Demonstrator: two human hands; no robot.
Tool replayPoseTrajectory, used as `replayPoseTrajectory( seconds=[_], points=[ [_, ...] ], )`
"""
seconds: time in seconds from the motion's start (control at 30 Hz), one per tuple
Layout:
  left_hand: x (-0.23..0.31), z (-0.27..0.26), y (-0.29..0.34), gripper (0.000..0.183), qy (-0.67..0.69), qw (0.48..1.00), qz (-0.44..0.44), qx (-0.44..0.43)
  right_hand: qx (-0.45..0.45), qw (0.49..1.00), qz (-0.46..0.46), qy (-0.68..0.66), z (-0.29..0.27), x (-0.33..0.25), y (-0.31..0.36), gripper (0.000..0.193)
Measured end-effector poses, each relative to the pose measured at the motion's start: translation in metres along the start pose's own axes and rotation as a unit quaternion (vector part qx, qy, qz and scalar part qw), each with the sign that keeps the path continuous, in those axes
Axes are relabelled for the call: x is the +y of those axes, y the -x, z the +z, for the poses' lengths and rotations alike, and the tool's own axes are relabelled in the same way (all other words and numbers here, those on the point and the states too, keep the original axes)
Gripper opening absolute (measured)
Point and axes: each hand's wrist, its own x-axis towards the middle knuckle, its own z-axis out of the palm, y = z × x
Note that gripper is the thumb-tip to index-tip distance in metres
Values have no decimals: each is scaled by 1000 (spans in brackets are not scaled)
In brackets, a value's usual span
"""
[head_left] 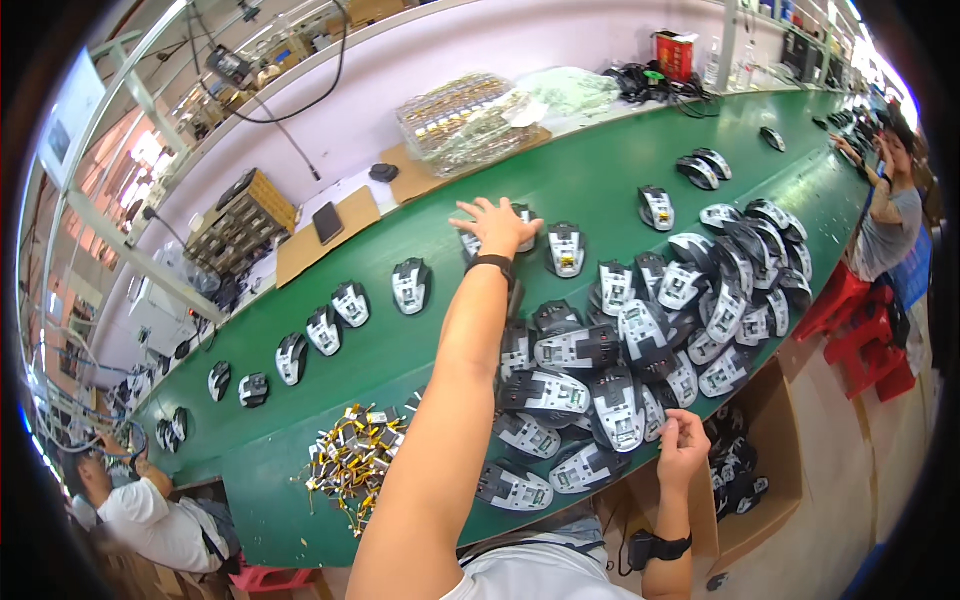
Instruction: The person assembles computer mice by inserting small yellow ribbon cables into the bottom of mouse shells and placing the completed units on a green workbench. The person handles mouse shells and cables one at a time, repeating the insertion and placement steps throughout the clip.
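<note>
My left hand [495,226] reaches across the green work surface [590,110], fingers spread over two computer mouse bodies. One mouse [524,213] shows beside its fingers, and the hand partly hides both. Just to the right sits another grey and black mouse [566,250] with a yellow piece in its cavity. My right hand [683,447] is closed, fingers curled toward the thumb, at the near edge beside a heap of mouse bodies [617,408]. Whatever it may hold is hidden. Left of my left forearm lies a pile of small silver parts with yellow and black wires [355,460].
More mice [410,286] stand spaced along the surface. An open cardboard box [775,470] holding dark parts is at my right. Plastic-wrapped trays [465,120] and a phone [327,223] lie along the back. Other people sit at far left and far right, near red stools [865,345].
</note>
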Motion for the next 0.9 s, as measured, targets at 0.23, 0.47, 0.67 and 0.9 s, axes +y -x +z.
replayPoseTrajectory(
  seconds=[0.23,0.47,0.67,0.9],
  points=[
    [-13,-4,5,102,60,996,-34,-65,-19,1000,6,-7,0,8,0,12],
    [-36,-10,11,109,27,978,14,-204,-23,1000,19,-5,-1,9,0,12],
    [-23,-1,31,107,58,995,-17,-84,-18,999,35,-16,0,7,0,12],
    [-41,-8,19,98,99,992,-15,-81,-22,999,28,-26,0,11,1,12]
  ],
)
